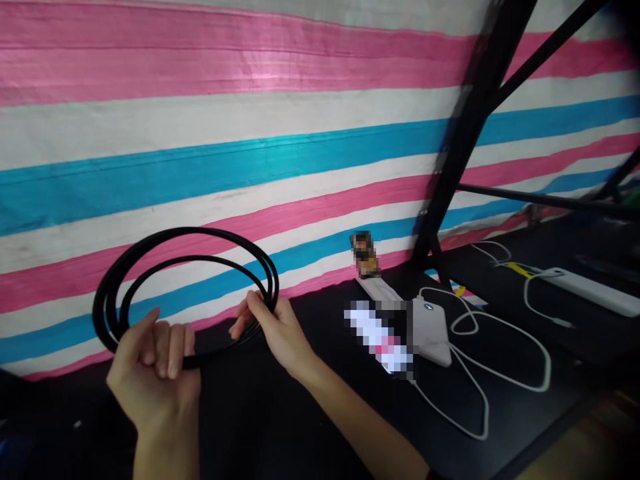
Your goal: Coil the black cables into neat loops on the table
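Observation:
A black cable (pixel 195 231) is wound into several round loops and held up above the dark tabletop. My left hand (pixel 157 370) curls its fingers around the lower left of the coil, and a short piece of cable shows at the right of its fingertips. On the right side of the loops, my right hand (pixel 273 327) pinches the strands between thumb and fingers. Part of the coil's lower edge is hidden behind both hands.
Right of my hands, a white power bank (pixel 433 331) lies on the black table (pixel 330 400) with white charging cords (pixel 520 383). Beside it is a lit, blurred phone-like object (pixel 379 337). Farther right rests a long white bar (pixel 595 291). Black metal framing (pixel 460 147) stands before a striped sheet (pixel 225 167).

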Tool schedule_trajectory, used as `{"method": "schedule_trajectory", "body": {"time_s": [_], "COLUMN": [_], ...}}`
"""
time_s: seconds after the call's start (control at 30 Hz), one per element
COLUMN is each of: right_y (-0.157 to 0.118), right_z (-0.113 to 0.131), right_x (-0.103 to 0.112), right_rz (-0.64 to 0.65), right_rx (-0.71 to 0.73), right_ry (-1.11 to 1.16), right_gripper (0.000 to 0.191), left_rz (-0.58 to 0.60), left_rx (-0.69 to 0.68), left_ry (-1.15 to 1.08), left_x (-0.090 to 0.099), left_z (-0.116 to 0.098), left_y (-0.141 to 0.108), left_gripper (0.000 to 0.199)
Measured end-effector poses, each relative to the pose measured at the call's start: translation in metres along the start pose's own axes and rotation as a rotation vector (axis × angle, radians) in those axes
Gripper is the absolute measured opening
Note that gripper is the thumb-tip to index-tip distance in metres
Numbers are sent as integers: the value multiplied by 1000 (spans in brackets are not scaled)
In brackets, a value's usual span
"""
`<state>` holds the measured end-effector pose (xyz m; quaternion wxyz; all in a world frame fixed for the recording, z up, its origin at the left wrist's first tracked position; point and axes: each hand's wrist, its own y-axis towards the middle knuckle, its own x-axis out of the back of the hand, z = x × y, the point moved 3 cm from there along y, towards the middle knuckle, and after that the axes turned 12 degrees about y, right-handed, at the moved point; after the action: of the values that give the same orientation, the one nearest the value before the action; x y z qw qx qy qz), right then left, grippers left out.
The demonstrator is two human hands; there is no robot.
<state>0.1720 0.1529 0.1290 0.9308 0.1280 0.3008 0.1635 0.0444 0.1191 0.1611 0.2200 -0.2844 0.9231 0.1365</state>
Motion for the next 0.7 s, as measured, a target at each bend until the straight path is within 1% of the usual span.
{"method": "schedule_trajectory", "body": {"time_s": [0.07,0.13,0.2,0.23,0.3,0.33,0.4,0.43,0.5,0.53,0.57,0.6,0.63,0.7], "right_y": [-1,0,1,2,2,2,1,1,-1,-1,-1,-1,-1,1], "right_z": [0,4,9,13,19,22,26,27,26,24,22,20,17,12], "right_x": [1,5,11,15,22,25,29,30,29,28,27,26,25,22], "right_rz": [-38,-81,-135,-171,-243,-275,-329,-345,-355,-354,-351,-344,-333,-295], "right_rx": [-12,-10,28,62,146,192,288,331,401,424,435,438,431,400], "right_ry": [85,142,139,120,73,49,0,-24,-58,-58,-44,-19,12,79], "right_gripper": [41,40,39,39,38,37,37,37,38,39,39,39,39,39], "left_rz": [22,31,14,8,34,74,188,238,322,356,389,416,417,338], "left_rx": [-47,-174,-310,-342,-314,-277,-160,-89,100,182,249,302,351,419], "left_ry": [42,174,432,594,883,978,1062,1057,936,849,746,628,494,226], "left_x": [-4,-6,-5,-5,-4,-4,-6,-8,-13,-16,-21,-26,-31,-37], "left_z": [4,6,10,13,24,32,48,56,71,76,79,80,80,75], "left_y": [0,3,8,12,20,23,27,27,22,18,13,7,2,-5], "left_gripper": [46,47,42,37,31,32,42,50,64,67,66,61,53,29]}}
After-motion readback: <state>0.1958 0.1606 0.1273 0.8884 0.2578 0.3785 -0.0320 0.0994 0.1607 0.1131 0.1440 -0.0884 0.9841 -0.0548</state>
